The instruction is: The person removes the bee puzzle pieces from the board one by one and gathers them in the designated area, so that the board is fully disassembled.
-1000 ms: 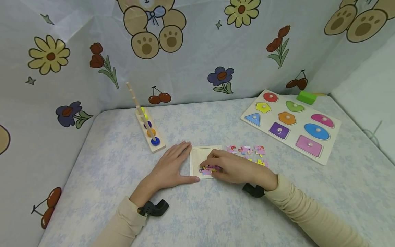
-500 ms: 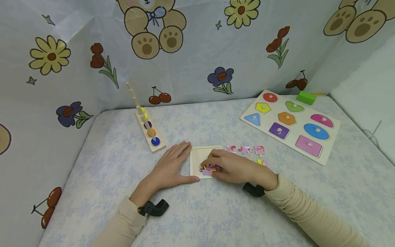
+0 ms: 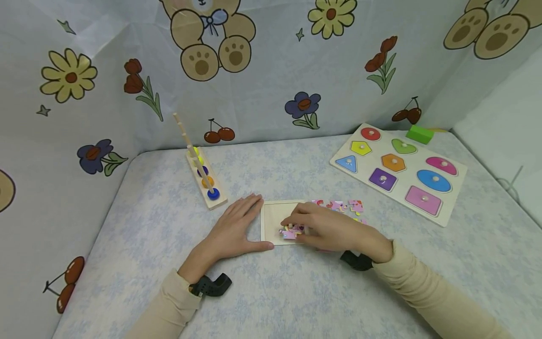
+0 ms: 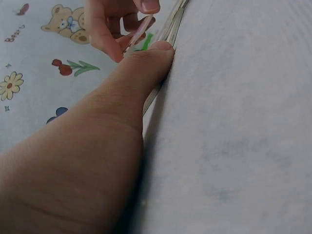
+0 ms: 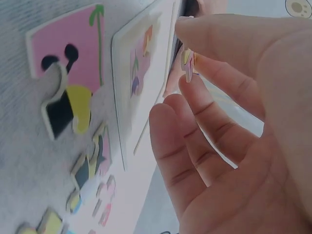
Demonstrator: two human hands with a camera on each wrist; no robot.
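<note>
A pink jigsaw puzzle piece (image 3: 291, 234) with a printed picture is held between the thumb and fingers of my right hand (image 3: 330, 228). In the right wrist view the piece (image 5: 188, 62) appears edge-on, pinched at the fingertips, apart from the shallow wooden puzzle tray (image 5: 117, 97). My left hand (image 3: 237, 230) lies along the tray's left side (image 3: 262, 221), fingers extended and thumb spread to the near left corner. Several loose pink pieces (image 3: 338, 205) lie right of the tray, partly hidden by my right hand. One large-looking piece (image 5: 66, 48) lies close to the right wrist camera.
Behind my left hand stands a wooden peg stand (image 3: 218, 203) with a tilted stick and colored beads. A knobbed shape board (image 3: 408, 176) lies at the right back, with a green block (image 3: 420, 134) by its far edge. A printed cloth (image 3: 262, 94) hangs behind the table.
My right hand has shifted slightly to the right with the puzzle piece, which now shows at a different tilt. My left hand has not moved.
</note>
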